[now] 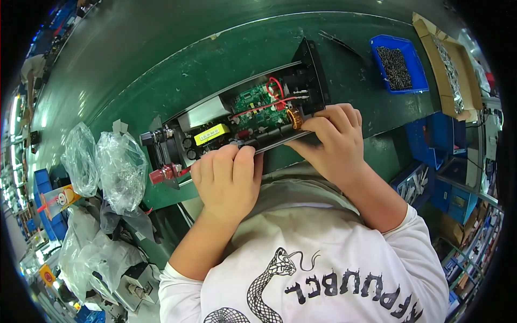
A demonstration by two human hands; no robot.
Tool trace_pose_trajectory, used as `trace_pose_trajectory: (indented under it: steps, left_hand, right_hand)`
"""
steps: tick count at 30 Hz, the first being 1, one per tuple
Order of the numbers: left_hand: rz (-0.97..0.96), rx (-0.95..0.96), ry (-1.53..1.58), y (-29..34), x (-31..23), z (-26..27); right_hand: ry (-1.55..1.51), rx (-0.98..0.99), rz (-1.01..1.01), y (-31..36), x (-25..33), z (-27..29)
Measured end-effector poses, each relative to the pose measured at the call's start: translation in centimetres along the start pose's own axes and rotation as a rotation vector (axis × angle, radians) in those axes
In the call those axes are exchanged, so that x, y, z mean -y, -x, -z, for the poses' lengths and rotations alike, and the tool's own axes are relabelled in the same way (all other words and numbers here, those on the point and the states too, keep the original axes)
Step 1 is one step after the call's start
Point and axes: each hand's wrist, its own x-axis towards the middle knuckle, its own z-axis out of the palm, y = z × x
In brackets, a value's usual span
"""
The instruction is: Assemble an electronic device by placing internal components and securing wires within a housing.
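Note:
An uncovered black metal power supply unit (231, 116) sits slantwise on the green bench near its front edge. Inside it show a green circuit board (253, 102), a yellow transformer (211, 134), a copper-wound coil (294, 118) and red wires. Its left end panel carries a black terminal and a red terminal (163, 174). My left hand (229, 175) has its fingers curled over the near side wall, close to the transformer. Further right, my right hand (336, 140) grips the same wall near the coil, with the thumb below the edge. The fingertips are partly hidden behind the wall.
Tweezers (340, 43) lie beyond the unit. A blue bin of dark screws (398, 64) and a cardboard box of metal parts (455, 75) stand at the right. Clear plastic bags (121, 169) are on the left. Blue bins (431, 140) hang below the bench's right side.

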Motion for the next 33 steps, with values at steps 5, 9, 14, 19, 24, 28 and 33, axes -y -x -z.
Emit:
trace_pose_trajectory:
  steps: [5,9,14,19,24,28,33]
  left_hand:
    - [0.002,0.010,-0.003,0.1,0.0,0.0]
    - [0.004,0.017,0.007,0.2,0.0,0.0]
    - [0.010,0.074,0.022,0.0,0.2,0.5]
    - [-0.067,0.104,-0.073,-1.9,-0.4,2.0]
    - [-0.020,0.345,0.016,-4.1,-0.1,1.9]
    - [-0.011,0.429,0.031,-4.4,-0.3,2.0]
    - [0.026,0.459,0.057,-4.8,-0.3,1.8]
  right_hand:
    - [-0.010,0.016,-0.021,-0.2,-0.2,-0.1]
    - [0.025,0.033,-0.025,-0.2,-0.4,-0.2]
    - [0.049,0.020,-0.050,-0.1,0.6,0.5]
    - [0.139,-0.018,0.254,-0.9,2.3,2.3]
    - [0.264,0.275,0.291,-3.2,2.3,1.2]
    - [0.281,0.326,0.302,-3.4,2.8,1.4]
    - [0.351,0.304,0.289,-3.2,3.0,0.9]
